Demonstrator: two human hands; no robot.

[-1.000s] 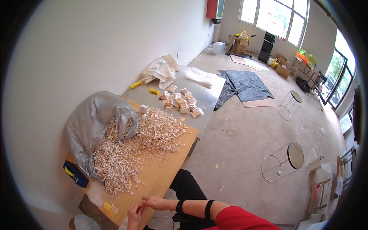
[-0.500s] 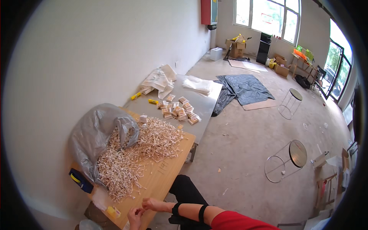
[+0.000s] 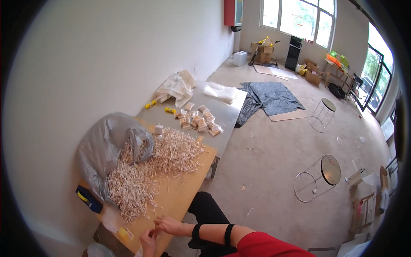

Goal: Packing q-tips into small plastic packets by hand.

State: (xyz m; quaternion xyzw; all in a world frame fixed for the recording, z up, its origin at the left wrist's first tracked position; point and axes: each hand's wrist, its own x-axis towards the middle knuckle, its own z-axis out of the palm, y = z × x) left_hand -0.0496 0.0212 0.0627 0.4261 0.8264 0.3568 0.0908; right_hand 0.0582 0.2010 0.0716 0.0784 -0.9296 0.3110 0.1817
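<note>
My right hand (image 3: 168,225) and my left hand (image 3: 148,240) meet above the near edge of the wooden table (image 3: 182,192). Both have their fingers bent and pinched together, fingertips close to each other; anything between them is too small to make out. Just beyond lies a big loose heap of cotton swabs (image 3: 135,188), partly covered by a grey plastic bag (image 3: 100,145). Left of my left hand are a small yellow-and-white packet (image 3: 125,234) and a stack of clear plastic bags (image 3: 112,220).
A blue tape dispenser (image 3: 89,199) sits at the table's left edge. Farther off, a metal-topped table (image 3: 218,113) bears several filled swab packs (image 3: 200,121), white bags (image 3: 219,92) and cloth sacks (image 3: 177,88). Two round stools (image 3: 330,170) stand on the floor at right.
My hands have shifted slightly left and up in the picture, still pinched close together. The whole view has tilted a little; the things on the tables lie as before.
</note>
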